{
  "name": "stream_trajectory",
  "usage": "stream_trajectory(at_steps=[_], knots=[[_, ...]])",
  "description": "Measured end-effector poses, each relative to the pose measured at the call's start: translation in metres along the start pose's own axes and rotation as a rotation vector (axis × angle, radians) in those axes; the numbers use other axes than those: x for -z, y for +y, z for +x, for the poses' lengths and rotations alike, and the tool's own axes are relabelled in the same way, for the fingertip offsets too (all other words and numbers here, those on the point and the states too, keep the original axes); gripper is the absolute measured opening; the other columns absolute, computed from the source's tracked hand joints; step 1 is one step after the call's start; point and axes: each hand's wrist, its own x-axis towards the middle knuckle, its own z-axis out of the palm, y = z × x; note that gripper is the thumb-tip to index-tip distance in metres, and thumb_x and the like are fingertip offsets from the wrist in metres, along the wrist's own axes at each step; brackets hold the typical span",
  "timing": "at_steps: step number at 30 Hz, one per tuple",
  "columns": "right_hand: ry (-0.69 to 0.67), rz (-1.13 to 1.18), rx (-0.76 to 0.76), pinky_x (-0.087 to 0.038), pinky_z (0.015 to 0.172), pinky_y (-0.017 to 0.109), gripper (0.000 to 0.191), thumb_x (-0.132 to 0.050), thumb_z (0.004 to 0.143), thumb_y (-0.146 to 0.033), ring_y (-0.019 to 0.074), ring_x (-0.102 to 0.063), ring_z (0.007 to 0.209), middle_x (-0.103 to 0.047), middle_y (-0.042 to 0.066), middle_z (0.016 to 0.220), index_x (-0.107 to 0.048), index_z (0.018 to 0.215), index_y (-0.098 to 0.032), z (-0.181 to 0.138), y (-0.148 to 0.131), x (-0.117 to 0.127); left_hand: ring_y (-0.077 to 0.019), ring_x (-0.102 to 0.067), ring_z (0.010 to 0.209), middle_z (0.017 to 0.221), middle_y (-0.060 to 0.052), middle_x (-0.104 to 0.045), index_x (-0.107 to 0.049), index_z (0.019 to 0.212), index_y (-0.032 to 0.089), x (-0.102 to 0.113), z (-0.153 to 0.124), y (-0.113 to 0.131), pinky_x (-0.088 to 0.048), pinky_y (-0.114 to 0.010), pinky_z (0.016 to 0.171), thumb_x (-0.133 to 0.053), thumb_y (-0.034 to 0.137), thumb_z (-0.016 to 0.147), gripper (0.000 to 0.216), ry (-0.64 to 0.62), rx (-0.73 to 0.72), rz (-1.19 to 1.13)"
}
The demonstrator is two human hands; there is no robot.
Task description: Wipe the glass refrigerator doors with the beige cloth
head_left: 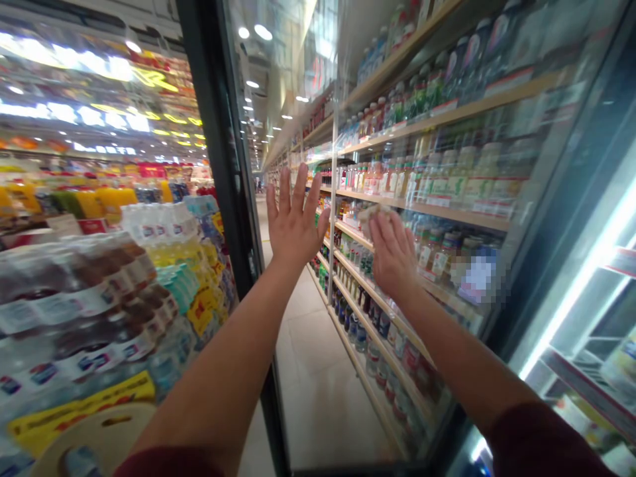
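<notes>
An open glass fridge door [308, 371] stands straight ahead of me, its dark frame [218, 152] on the left. My left hand [294, 222] lies flat against the glass with fingers spread, holding nothing. My right hand [392, 255] presses a crumpled pale cloth [370, 215] against the same glass, fingers laid over it. Through and reflected in the glass I see long shelves of bottled drinks [427, 185].
Shrink-wrapped packs of bottles [99, 291] are stacked at the left, beside the door frame. The lit interior of the fridge [591, 318] with its shelves is at the right. A tiled aisle floor [318, 397] shows through the glass below.
</notes>
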Motion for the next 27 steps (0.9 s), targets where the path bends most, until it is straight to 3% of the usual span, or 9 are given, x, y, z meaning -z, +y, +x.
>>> stream_trajectory(at_steps=[3, 9, 12, 15, 18, 21, 27], knots=[[-0.034, 0.005, 0.096, -0.029, 0.129, 0.046, 0.068, -0.036, 0.102, -0.015, 0.0234, -0.035, 0.157, -0.050, 0.004, 0.162, -0.026, 0.168, -0.030, -0.006, 0.008, 0.005, -0.0273, -0.006, 0.162, 0.171, -0.005, -0.026, -0.040, 0.163, 0.025, 0.000, 0.000, -0.001, 0.004, -0.052, 0.134, -0.046, 0.051, 0.106, 0.062, 0.013, -0.014, -0.004], [0.081, -0.026, -0.154, -0.030, 0.127, 0.057, 0.066, -0.033, 0.104, -0.021, 0.0304, -0.025, 0.161, -0.037, 0.011, 0.169, -0.021, 0.169, -0.023, -0.003, 0.045, 0.016, -0.0288, -0.005, 0.162, 0.172, -0.005, -0.024, -0.039, 0.163, 0.025, -0.002, -0.001, -0.004, 0.003, -0.055, 0.133, -0.045, 0.052, 0.106, 0.064, 0.035, -0.043, -0.029], [0.043, -0.045, -0.056, -0.031, 0.127, 0.054, 0.067, -0.035, 0.103, -0.019, 0.0281, -0.031, 0.159, -0.045, 0.011, 0.165, -0.022, 0.169, -0.025, -0.015, 0.053, 0.019, -0.0295, -0.006, 0.162, 0.172, -0.005, -0.024, -0.039, 0.164, 0.024, -0.003, -0.001, -0.005, 0.001, -0.056, 0.133, -0.046, 0.051, 0.106, 0.064, 0.050, -0.060, -0.001], [0.034, -0.044, -0.005, -0.031, 0.128, 0.054, 0.065, -0.039, 0.103, -0.019, 0.0272, -0.033, 0.158, -0.048, 0.010, 0.164, -0.030, 0.166, -0.026, -0.020, 0.079, 0.026, -0.0304, -0.008, 0.162, 0.171, -0.006, -0.026, -0.040, 0.163, 0.023, -0.003, -0.001, -0.004, 0.001, -0.056, 0.133, -0.047, 0.049, 0.105, 0.064, 0.059, -0.061, 0.014], [0.142, -0.030, -0.190, -0.029, 0.128, 0.060, 0.064, -0.036, 0.102, -0.022, 0.0312, -0.026, 0.160, -0.038, 0.014, 0.168, -0.033, 0.165, -0.018, -0.021, 0.113, 0.032, -0.0310, -0.008, 0.162, 0.171, -0.006, -0.026, -0.039, 0.164, 0.023, -0.003, -0.001, -0.003, 0.001, -0.057, 0.133, -0.048, 0.049, 0.105, 0.064, 0.063, -0.061, 0.001], [0.189, -0.028, -0.357, -0.027, 0.129, 0.062, 0.065, -0.033, 0.102, -0.025, 0.0320, -0.022, 0.162, -0.031, 0.017, 0.171, -0.031, 0.165, -0.014, -0.029, 0.128, 0.034, -0.0309, -0.008, 0.162, 0.171, -0.006, -0.026, -0.038, 0.164, 0.024, -0.002, -0.001, -0.002, 0.002, -0.057, 0.133, -0.048, 0.048, 0.105, 0.064, 0.067, -0.062, -0.012], [0.146, -0.008, -0.339, -0.024, 0.131, 0.057, 0.065, -0.034, 0.100, -0.024, 0.0309, -0.023, 0.161, -0.033, 0.015, 0.171, -0.034, 0.164, -0.014, -0.025, 0.138, 0.043, -0.0299, -0.006, 0.162, 0.172, -0.004, -0.024, -0.037, 0.164, 0.025, 0.000, -0.002, 0.000, 0.002, -0.056, 0.133, -0.049, 0.047, 0.105, 0.064, 0.078, -0.065, -0.001]])
